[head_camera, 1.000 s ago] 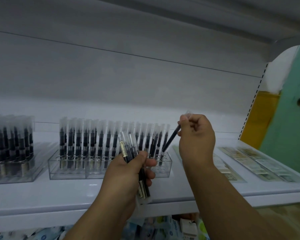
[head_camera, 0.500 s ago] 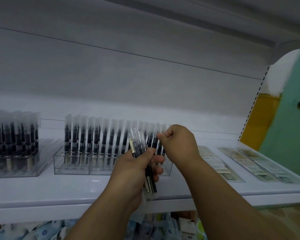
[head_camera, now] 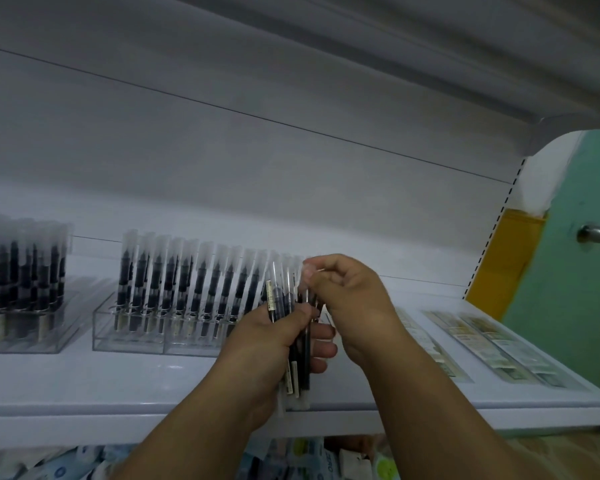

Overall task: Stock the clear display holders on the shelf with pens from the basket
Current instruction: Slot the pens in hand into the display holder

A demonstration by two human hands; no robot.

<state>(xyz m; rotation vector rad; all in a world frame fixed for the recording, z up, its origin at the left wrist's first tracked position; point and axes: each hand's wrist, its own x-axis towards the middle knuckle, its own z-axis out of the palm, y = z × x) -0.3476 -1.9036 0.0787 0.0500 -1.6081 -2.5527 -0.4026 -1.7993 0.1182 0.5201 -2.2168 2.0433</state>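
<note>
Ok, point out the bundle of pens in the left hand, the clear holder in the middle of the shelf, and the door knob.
bundle of pens (head_camera: 300,368): head view, on the dark barrels below the fingers.
clear holder (head_camera: 129,336): head view, on its front wall.
door knob (head_camera: 594,233): head view, on the metal knob.

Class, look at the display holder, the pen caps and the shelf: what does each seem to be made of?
Display holder: probably clear acrylic, glossy; the shelf shows through its walls.
Pen caps: seemingly frosted, translucent plastic; dark tips show dimly inside.
Shelf: white, smooth, faintly reflective; painted metal or laminate, hard to tell.
</note>
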